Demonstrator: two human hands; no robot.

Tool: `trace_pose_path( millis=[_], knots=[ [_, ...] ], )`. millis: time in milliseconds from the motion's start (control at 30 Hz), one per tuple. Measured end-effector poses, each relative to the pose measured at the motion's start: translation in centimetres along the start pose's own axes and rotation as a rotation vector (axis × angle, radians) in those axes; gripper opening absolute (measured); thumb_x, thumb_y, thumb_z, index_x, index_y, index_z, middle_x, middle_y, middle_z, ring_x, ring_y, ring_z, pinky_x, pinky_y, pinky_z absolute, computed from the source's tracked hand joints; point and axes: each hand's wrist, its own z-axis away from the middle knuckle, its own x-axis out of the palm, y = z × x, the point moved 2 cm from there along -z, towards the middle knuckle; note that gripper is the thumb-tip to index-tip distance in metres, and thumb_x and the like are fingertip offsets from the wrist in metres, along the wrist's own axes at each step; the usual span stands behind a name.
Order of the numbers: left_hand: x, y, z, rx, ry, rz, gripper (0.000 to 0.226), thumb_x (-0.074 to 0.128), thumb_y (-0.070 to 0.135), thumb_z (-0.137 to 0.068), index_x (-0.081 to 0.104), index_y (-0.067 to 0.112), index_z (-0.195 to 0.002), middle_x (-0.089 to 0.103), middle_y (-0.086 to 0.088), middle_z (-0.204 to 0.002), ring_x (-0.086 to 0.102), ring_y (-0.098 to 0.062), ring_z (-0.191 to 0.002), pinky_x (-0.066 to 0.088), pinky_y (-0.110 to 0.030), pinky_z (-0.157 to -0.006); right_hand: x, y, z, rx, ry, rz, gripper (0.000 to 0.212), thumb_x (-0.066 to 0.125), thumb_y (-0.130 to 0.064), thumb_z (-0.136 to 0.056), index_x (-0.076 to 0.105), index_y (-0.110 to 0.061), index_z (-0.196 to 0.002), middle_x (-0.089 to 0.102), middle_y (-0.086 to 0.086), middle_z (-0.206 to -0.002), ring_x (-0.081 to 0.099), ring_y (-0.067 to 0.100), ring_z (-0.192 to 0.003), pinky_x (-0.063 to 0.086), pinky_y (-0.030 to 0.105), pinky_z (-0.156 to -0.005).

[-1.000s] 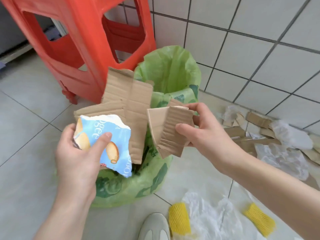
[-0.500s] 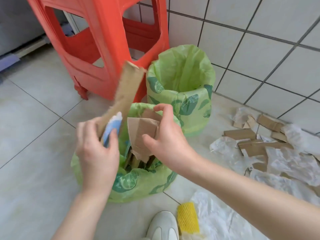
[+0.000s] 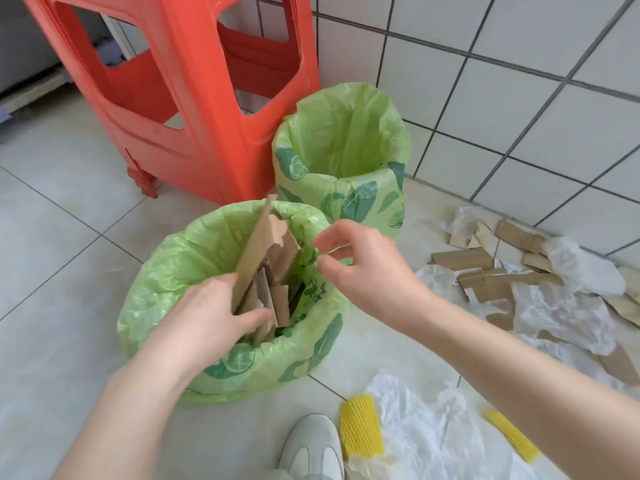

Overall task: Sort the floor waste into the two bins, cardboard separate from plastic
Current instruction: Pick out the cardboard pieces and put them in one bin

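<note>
Now that the cardboard pieces [image 3: 266, 268] have dropped from the right hand [image 3: 367, 268], its fingers loose and empty, they stand in the near bin [image 3: 166, 271] at frame centre, where the left hand [image 3: 207, 317] grips and pushes them down; more scraps [image 3: 485, 271] wait at right

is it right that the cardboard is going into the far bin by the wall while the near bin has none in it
Not quite. The head view shows the cardboard standing in the near bin, pushed in by the left hand. The far bin by the wall shows no cardboard in it.
</note>
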Motion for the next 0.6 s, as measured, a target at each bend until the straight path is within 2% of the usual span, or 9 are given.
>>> trace_pose_path(
  millis=[100, 167, 233, 300, 433, 500, 600],
  knots=[
    [-0.8, 1.5, 0.7, 0.087, 0.258, 0.062, 0.056, 0.063, 0.041, -0.086, 0.044, 0.028, -0.137, 0.054, 0.005, -0.132, 0.054, -0.012, -0.113, 0.044, -0.029, -0.090, -1.4, 1.2, 0.6, 0.021, 0.039, -0.038, 0.020, 0.053, -0.019, -0.089, 0.062, -0.022, -0.106, 0.064, -0.011, -0.103, 0.061, 0.006, -0.093, 0.049, 0.021, -0.081],
    [-1.1, 2.9, 0.8, 0.178, 0.410, 0.178, 0.041, 0.063, 0.033, -0.086, 0.054, 0.028, -0.126, 0.059, 0.010, -0.115, 0.056, -0.012, -0.108, 0.042, -0.028, -0.088, -2.3, 2.2, 1.1, 0.050, 0.058, -0.064, 0.017, 0.053, -0.019, -0.089, 0.062, -0.022, -0.103, 0.064, -0.012, -0.101, 0.061, 0.003, -0.088, 0.048, 0.016, -0.074],
    [-0.8, 4.3, 0.5, 0.256, 0.472, 0.275, 0.030, 0.063, 0.025, -0.085, 0.061, 0.027, -0.115, 0.062, 0.014, -0.107, 0.058, -0.006, -0.098, 0.045, -0.027, -0.087, -2.9, 3.4, 1.7, 0.087, 0.065, -0.067, 0.016, 0.053, -0.018, -0.090, 0.062, -0.022, -0.102, 0.064, -0.012, -0.098, 0.061, 0.002, -0.086, 0.045, 0.012, -0.069],
    [-0.1, 5.9, 0.4, 0.319, 0.507, 0.308, 0.025, 0.063, 0.020, -0.084, 0.065, 0.024, -0.109, 0.064, 0.012, -0.102, 0.060, -0.008, -0.095, 0.049, -0.031, -0.088, -3.5, 4.7, 2.3, 0.123, 0.073, -0.060, 0.016, 0.054, -0.017, -0.089, 0.063, -0.021, -0.102, 0.064, -0.012, -0.096, 0.061, 0.003, -0.085, 0.042, 0.008, -0.068],
    [2.1, 9.0, 0.5, 0.428, 0.477, 0.366, 0.020, 0.063, 0.016, -0.084, 0.066, 0.023, -0.103, 0.066, 0.013, -0.092, 0.062, -0.007, -0.089, 0.051, -0.030, -0.083, -4.7, 7.9, 3.7, 0.201, 0.082, -0.077, 0.016, 0.055, -0.015, -0.088, 0.064, -0.018, -0.101, 0.065, -0.010, -0.095, 0.062, 0.008, -0.084, 0.045, 0.018, -0.072],
    [3.7, 10.6, 0.5, 0.493, 0.412, 0.369, 0.019, 0.063, 0.015, -0.084, 0.067, 0.021, -0.102, 0.067, 0.013, -0.088, 0.061, -0.003, -0.084, 0.049, -0.026, -0.080, -5.0, 10.3, 4.5, 0.263, 0.080, -0.104, 0.015, 0.056, -0.014, -0.088, 0.064, -0.019, -0.100, 0.065, -0.009, -0.094, 0.063, 0.009, -0.083, 0.046, 0.016, -0.069],
    [7.0, 12.8, -0.4, 0.542, 0.271, 0.405, 0.016, 0.065, 0.012, -0.083, 0.068, 0.020, -0.097, 0.066, 0.012, -0.081, 0.060, -0.001, -0.081, 0.047, -0.019, -0.074, -4.9, 14.5, 5.7, 0.397, 0.072, -0.174, 0.016, 0.057, -0.013, -0.087, 0.064, -0.017, -0.101, 0.063, -0.004, -0.093, 0.062, 0.014, -0.080, 0.050, 0.024, -0.072]
  ],
)
